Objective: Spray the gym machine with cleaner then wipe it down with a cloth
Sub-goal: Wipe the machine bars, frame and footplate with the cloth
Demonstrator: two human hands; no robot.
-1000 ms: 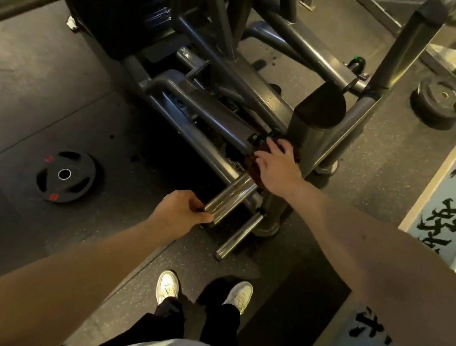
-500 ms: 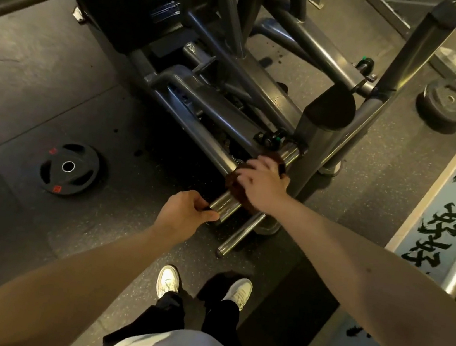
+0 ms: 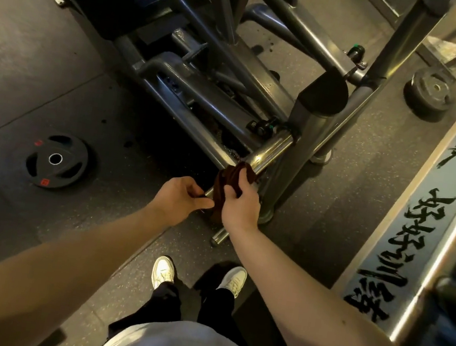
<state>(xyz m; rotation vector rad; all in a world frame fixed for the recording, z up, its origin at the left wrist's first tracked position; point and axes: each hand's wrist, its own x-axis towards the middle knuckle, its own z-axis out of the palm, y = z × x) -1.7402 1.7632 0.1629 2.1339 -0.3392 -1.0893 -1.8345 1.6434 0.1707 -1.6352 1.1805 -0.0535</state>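
Chrome gleams on the round bar [image 3: 271, 149] that juts from the gym machine [image 3: 201, 104], whose painted grey tubes look dull and scuffed beside it. We see a dark brown cloth [image 3: 220, 185], soft and bunched, wrapped around the bar near its free end. Our right hand [image 3: 241, 207] grips that cloth, thumb and fingers curled over it, the forearm reaching in straight from the lower right. Our left hand [image 3: 179, 198] is curled too, pinching the bar's tip just beside the cloth, thumb touching the fabric. A thinner chrome peg [image 3: 219, 236] pokes out below the right wrist. On the speckled rubber floor [image 3: 45, 65] lies a black, disc-shaped weight plate [image 3: 57, 160], well apart to the left.
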